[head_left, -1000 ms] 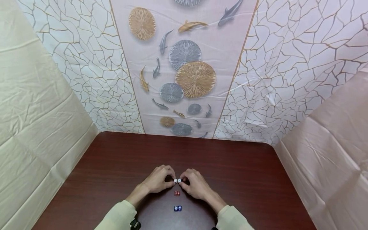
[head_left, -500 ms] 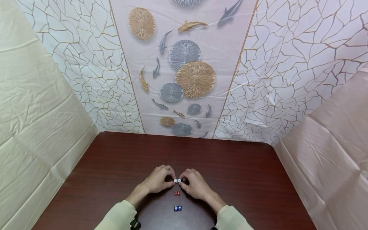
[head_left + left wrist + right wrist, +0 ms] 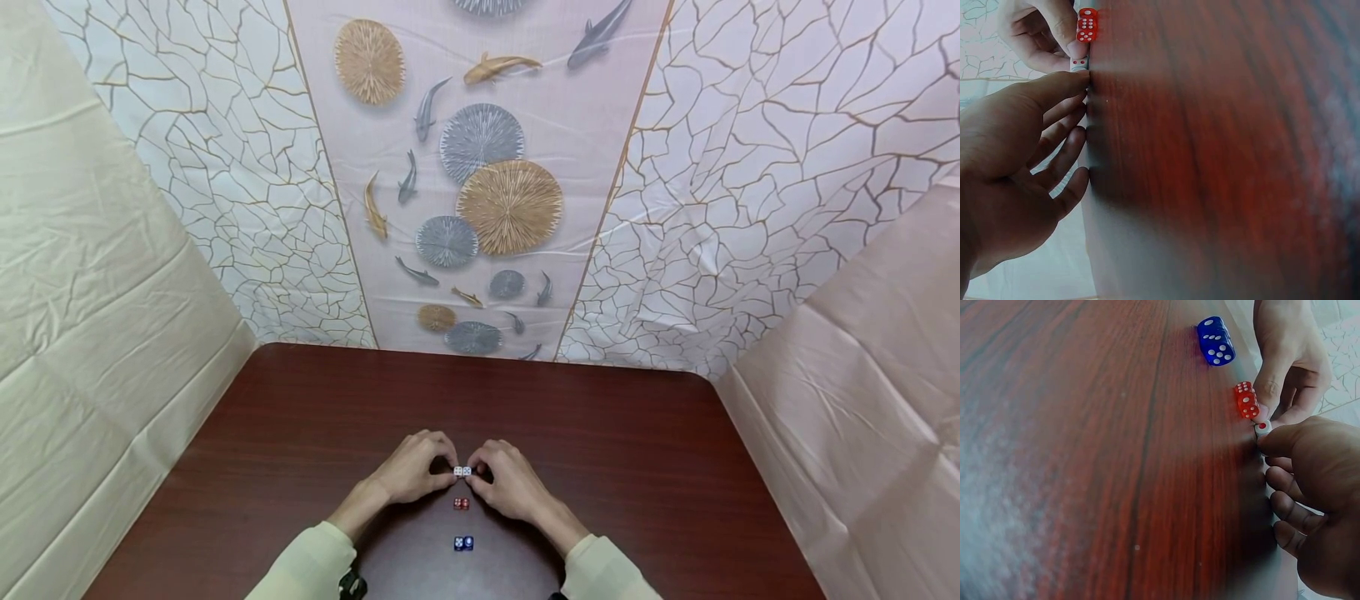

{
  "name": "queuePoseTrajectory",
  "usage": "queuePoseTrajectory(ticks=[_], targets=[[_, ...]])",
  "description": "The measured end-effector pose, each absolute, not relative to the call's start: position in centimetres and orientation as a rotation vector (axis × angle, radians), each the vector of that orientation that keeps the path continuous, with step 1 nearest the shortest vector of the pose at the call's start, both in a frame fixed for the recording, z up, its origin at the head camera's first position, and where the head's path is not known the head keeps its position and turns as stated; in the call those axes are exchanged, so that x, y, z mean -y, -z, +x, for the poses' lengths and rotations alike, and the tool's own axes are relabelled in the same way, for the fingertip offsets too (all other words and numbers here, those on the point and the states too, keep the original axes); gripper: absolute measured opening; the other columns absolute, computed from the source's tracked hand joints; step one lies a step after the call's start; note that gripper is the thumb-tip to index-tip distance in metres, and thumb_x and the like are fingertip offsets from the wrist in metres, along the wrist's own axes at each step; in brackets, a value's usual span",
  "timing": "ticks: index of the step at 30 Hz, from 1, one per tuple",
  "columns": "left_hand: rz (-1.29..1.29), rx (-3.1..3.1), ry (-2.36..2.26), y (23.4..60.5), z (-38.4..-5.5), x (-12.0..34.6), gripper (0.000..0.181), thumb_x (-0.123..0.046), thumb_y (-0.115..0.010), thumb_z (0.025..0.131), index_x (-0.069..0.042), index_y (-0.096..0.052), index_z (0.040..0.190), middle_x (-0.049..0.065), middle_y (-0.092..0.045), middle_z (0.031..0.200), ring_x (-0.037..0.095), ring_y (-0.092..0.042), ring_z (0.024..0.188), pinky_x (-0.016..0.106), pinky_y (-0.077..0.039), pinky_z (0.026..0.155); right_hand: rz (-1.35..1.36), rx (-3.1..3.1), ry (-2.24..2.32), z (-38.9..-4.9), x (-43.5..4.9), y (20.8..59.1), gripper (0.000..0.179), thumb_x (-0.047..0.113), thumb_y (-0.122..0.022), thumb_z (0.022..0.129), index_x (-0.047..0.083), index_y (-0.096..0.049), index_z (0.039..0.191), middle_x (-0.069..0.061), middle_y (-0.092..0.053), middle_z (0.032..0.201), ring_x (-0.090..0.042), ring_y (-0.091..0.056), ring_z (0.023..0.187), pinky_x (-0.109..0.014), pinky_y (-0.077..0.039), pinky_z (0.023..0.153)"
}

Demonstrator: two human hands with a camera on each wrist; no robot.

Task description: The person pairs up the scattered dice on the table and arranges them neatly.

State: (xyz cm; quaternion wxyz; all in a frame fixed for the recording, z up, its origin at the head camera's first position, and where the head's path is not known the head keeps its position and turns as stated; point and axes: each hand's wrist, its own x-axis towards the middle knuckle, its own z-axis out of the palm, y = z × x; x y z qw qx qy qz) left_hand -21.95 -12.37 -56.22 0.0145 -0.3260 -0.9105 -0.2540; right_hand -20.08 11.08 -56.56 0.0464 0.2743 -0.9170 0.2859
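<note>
Two small white dice sit side by side on the dark table, with faces close together in the head view. My left hand (image 3: 411,468) pinches the left white die (image 3: 458,472) between thumb and fingers. From the other side, my right hand (image 3: 513,481) pinches the right white die (image 3: 467,472). A white die (image 3: 1079,63) with red pips peeks out between the two thumbs in the left wrist view. The right wrist view has a white die (image 3: 1263,427) with one red pip at my right thumb tip. Fingers cover the rest of both dice.
A pair of red dice (image 3: 461,504) lies just nearer to me than the hands. Closer still is a pair of blue dice (image 3: 463,543). The brown wooden table (image 3: 300,417) ends at a patterned cloth backdrop (image 3: 480,200), with plain cloth on both sides.
The right white die has slid slightly left, closing the narrow gap to the left one, with my right hand on it. My left hand and the red and blue dice have stayed put.
</note>
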Motion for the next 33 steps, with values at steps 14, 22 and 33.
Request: queuePoseTrajectory(ticks=[14,22,33], targets=[[-1.045,2.771,0.83,57.0,-22.2,12.7,0.008,-0.021,-0.091,0.095,-0.019,-0.083,0.097,-0.001,-0.079,0.112,0.019,-0.071,0.105,0.042,-0.058,0.093,0.831,2.804,-0.875,-20.0,-11.0,56.7,0.007,0.014,-0.088,0.097,0.012,-0.083,0.1,0.0,-0.071,0.093,-0.014,-0.063,0.089,-0.026,-0.05,0.078],[-1.052,2.746,0.884,57.7,-22.5,12.8,0.008,-0.024,-0.091,0.096,-0.021,-0.083,0.096,-0.002,-0.079,0.111,0.019,-0.071,0.105,0.044,-0.058,0.093,0.828,2.804,-0.877,-20.0,-11.0,56.8,0.008,0.013,-0.088,0.096,0.012,-0.082,0.1,0.0,-0.071,0.093,-0.013,-0.063,0.089,-0.026,-0.05,0.078],[-1.062,2.758,0.843,56.8,-22.2,12.7,0.01,-0.022,-0.092,0.094,-0.019,-0.083,0.099,-0.001,-0.079,0.111,0.02,-0.071,0.105,0.043,-0.057,0.092,0.828,2.807,-0.867,-20.1,-11.0,56.7,0.009,0.015,-0.089,0.095,0.013,-0.082,0.101,0.001,-0.069,0.092,-0.011,-0.06,0.088,-0.026,-0.049,0.077]])
